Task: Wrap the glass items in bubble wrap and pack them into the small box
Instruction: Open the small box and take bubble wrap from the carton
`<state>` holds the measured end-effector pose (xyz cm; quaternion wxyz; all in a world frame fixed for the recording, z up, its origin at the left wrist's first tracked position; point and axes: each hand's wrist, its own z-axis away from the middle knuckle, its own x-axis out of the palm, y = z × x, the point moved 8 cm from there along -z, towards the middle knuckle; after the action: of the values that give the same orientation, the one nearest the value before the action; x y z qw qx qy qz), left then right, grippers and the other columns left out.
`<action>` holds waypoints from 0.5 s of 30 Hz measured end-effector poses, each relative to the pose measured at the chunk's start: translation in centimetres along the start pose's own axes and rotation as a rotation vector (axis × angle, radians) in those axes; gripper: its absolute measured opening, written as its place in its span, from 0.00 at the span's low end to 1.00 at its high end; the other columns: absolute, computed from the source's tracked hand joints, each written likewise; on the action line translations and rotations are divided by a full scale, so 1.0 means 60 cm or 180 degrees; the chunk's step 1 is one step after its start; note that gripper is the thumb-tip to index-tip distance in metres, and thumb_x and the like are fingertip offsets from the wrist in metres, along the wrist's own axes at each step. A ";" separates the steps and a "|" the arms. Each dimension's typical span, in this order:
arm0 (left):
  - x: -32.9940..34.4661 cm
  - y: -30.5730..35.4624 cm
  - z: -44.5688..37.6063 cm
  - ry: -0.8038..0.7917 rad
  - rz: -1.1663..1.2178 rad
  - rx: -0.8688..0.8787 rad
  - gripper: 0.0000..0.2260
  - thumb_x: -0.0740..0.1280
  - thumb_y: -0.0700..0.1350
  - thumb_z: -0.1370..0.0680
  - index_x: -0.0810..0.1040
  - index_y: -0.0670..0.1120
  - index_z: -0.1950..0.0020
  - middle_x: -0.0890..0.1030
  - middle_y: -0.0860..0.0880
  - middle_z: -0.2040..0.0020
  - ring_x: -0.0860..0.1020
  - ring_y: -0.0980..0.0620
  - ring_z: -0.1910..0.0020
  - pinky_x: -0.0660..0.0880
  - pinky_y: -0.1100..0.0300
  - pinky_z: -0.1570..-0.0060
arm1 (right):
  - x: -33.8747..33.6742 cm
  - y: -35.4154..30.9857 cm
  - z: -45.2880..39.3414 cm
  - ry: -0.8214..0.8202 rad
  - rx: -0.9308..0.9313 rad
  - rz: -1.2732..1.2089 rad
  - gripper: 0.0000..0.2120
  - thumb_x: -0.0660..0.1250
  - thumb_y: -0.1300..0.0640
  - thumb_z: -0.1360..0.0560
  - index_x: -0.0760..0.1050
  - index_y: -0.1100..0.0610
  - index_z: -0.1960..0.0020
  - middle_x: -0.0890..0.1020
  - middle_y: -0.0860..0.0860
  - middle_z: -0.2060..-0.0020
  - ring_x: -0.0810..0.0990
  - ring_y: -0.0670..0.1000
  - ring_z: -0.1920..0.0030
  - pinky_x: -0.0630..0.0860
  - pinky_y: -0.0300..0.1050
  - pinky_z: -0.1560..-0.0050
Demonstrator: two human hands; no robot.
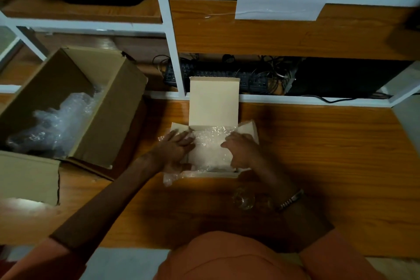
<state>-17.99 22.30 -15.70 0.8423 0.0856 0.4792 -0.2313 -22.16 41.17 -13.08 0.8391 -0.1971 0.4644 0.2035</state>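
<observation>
Bubble-wrapped bundle sits in the small box, lid flap up at twelve o'clock — contents hidden, long axis unclear. Left hand lies flat, fingers straight, on the wrap; right hand curls onto it — grip unclear.

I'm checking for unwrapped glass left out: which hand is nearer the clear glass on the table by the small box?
Right. The right hand sits in the small box, just beyond the glass; the left hand is farther left.

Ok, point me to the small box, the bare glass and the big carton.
small box (213,100): head view, raised lid flap.
bare glass (244,199): head view, its body, on the table.
big carton (118,109): head view, right wall.
</observation>
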 end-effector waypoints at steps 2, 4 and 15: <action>-0.005 -0.005 -0.005 0.0122 -0.0248 0.0009 0.45 0.41 0.74 0.22 0.49 0.46 0.13 0.43 0.44 0.12 0.36 0.42 0.14 0.36 0.38 0.19 | 0.011 0.010 -0.005 0.0086 -0.0001 0.0041 0.34 0.74 0.59 0.26 0.69 0.53 0.21 0.70 0.54 0.22 0.62 0.56 0.19 0.57 0.53 0.22; -0.019 -0.002 -0.014 0.0241 -0.0341 0.0021 0.39 0.51 0.69 0.16 0.52 0.46 0.13 0.45 0.44 0.12 0.37 0.40 0.14 0.37 0.36 0.19 | 0.023 0.015 -0.009 0.0098 -0.0012 0.0123 0.31 0.73 0.59 0.26 0.71 0.54 0.24 0.71 0.55 0.24 0.64 0.56 0.21 0.57 0.53 0.23; -0.022 0.014 -0.061 0.0158 -0.0525 0.0373 0.34 0.66 0.67 0.22 0.69 0.55 0.19 0.58 0.45 0.14 0.51 0.40 0.14 0.48 0.38 0.19 | 0.056 0.008 -0.011 0.0112 -0.0490 0.0553 0.19 0.68 0.41 0.19 0.78 0.39 0.28 0.76 0.48 0.25 0.64 0.53 0.21 0.45 0.61 0.20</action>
<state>-20.94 24.78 -16.58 0.8018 0.1007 0.4910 -0.3253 -21.20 41.76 -16.36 0.7924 -0.2235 0.4773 0.3069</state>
